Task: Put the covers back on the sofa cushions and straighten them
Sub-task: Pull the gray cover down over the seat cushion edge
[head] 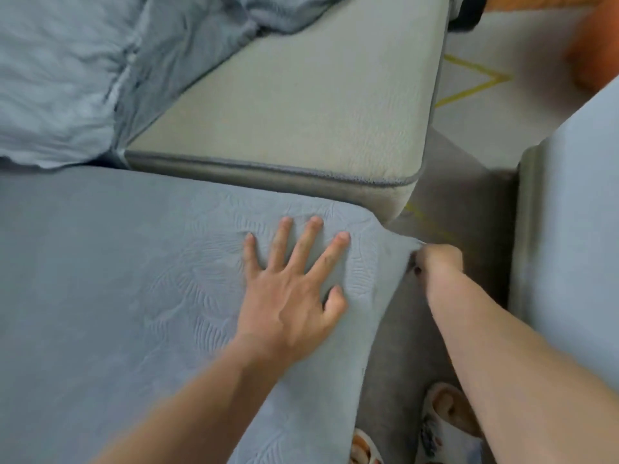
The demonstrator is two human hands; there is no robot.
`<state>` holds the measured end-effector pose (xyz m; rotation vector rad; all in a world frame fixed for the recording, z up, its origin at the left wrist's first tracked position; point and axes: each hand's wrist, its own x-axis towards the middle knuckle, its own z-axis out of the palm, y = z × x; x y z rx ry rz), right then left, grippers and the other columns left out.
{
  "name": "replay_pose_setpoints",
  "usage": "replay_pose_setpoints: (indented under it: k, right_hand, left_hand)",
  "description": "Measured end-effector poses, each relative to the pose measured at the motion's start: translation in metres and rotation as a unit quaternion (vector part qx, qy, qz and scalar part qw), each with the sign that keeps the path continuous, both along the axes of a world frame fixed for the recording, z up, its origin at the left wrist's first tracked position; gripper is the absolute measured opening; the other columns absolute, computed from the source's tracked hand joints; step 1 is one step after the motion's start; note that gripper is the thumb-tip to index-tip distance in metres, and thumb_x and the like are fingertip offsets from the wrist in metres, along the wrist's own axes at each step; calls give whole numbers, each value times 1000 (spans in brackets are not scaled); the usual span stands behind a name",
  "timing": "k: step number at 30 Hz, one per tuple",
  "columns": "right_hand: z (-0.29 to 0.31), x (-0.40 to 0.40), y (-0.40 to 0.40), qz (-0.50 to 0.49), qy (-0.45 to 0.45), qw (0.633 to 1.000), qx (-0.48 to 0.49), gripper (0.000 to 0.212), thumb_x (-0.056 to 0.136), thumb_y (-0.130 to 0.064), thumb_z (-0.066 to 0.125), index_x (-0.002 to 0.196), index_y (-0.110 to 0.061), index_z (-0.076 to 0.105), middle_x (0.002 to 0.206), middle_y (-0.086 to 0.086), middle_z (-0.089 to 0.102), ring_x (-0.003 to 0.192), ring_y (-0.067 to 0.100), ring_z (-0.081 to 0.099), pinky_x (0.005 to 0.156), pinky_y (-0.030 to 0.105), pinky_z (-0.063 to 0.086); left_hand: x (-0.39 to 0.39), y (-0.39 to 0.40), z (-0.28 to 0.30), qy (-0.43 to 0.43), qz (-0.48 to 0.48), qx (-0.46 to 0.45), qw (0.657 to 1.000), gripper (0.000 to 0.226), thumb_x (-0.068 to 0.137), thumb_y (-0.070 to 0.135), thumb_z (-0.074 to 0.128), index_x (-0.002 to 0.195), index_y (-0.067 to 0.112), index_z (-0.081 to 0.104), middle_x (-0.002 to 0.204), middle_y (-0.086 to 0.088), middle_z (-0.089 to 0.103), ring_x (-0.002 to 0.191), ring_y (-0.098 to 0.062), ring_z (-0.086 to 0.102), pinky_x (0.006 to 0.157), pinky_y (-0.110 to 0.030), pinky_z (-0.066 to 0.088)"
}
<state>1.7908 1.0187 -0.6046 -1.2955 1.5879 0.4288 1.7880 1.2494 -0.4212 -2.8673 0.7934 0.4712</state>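
Note:
A seat cushion wears a light blue textured cover point(134, 279) and fills the lower left of the view. My left hand point(294, 289) lies flat on its top near the front right corner, fingers spread. My right hand point(435, 259) is closed on the cover's corner fabric, which is stretched out past the cushion's edge. Behind it lies a bare beige cushion point(301, 105) with grey piping, without a cover. Loose blue covers point(67, 78) are crumpled at the back left.
Another blue-covered cushion point(576, 229) stands at the right. A grey rug point(462, 195) and a pale floor with yellow lines lie between. My feet in slippers point(442, 423) show at the bottom. An orange object point(596, 45) sits at the top right.

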Motion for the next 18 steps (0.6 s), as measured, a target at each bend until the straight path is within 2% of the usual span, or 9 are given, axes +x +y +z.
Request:
replay_pose_setpoints:
  k: [3, 6, 8, 10, 11, 13, 15, 16, 18]
  right_hand:
    - [10, 21, -2, -63, -67, 995, 50, 27, 80, -2, 69, 106, 3, 67, 84, 15, 66, 82, 31, 70, 76, 45, 60]
    - [78, 27, 46, -41, -171, 981, 83, 32, 81, -30, 65, 107, -11, 67, 93, 7, 72, 86, 26, 71, 74, 43, 59]
    - [137, 20, 78, 95, -229, 967, -58, 16, 93, -30, 55, 96, -16, 62, 97, 1, 65, 92, 21, 61, 83, 36, 48]
    - [183, 10, 103, 282, -298, 875, -258, 16, 98, -21, 49, 94, -20, 64, 100, -3, 60, 98, 19, 52, 87, 34, 38]
    - [196, 15, 120, 365, -371, 802, -294, 19, 98, -21, 47, 100, -20, 66, 105, -3, 62, 103, 18, 52, 92, 32, 37]
    - [195, 24, 138, 547, -405, 670, -297, 34, 100, -32, 41, 124, -20, 62, 127, -1, 60, 120, 18, 51, 106, 32, 33]
    - [176, 47, 142, 689, -290, 596, -294, 52, 100, -50, 29, 146, -28, 43, 149, 2, 45, 137, 24, 40, 115, 40, 27]
    - [173, 60, 140, 714, -201, 607, -286, 54, 101, -55, 24, 148, -30, 37, 151, 4, 43, 137, 27, 40, 114, 45, 28]
    - [184, 91, 151, 717, -66, 652, -238, 53, 102, -50, 19, 138, -21, 43, 141, 13, 52, 128, 35, 49, 106, 49, 36]
  left_hand:
    - [7, 1, 0, 34, 6, -1, 999, 72, 91, 57, 28, 155, 48, -4, 167, 6, -13, 152, -29, -18, 113, -69, -8]
    - [24, 1, 4, 122, 15, 12, 992, 71, 90, 57, 26, 152, 52, -8, 165, 12, -18, 150, -24, -25, 112, -67, -17]
    - [44, -4, 22, 204, 57, -38, 977, 65, 94, 48, 33, 152, 55, 5, 165, 17, -10, 151, -18, -22, 114, -62, -19]
    - [59, -8, 43, 308, 208, -227, 900, 52, 100, 27, 42, 149, 43, 38, 164, 11, 21, 153, -15, 5, 122, -53, -2]
    - [64, 4, 59, 318, 330, -368, 809, 46, 99, 14, 44, 141, 28, 55, 154, 3, 43, 147, -16, 27, 121, -45, 16]
    - [55, 33, 68, 194, 472, -478, 715, 41, 93, 2, 46, 125, 15, 68, 136, 0, 60, 134, -14, 48, 112, -35, 36]
    - [27, 90, 58, 27, 529, -335, 779, 44, 95, 16, 50, 137, 25, 58, 154, 2, 41, 145, -15, 31, 119, -42, 26]
    - [8, 125, 51, 8, 554, -230, 800, 49, 97, 31, 51, 145, 35, 46, 162, 1, 25, 150, -19, 18, 121, -49, 18]
    - [-24, 203, 48, 71, 639, -103, 759, 69, 93, 64, 46, 153, 53, 15, 167, 5, -6, 153, -27, -5, 117, -63, 13]
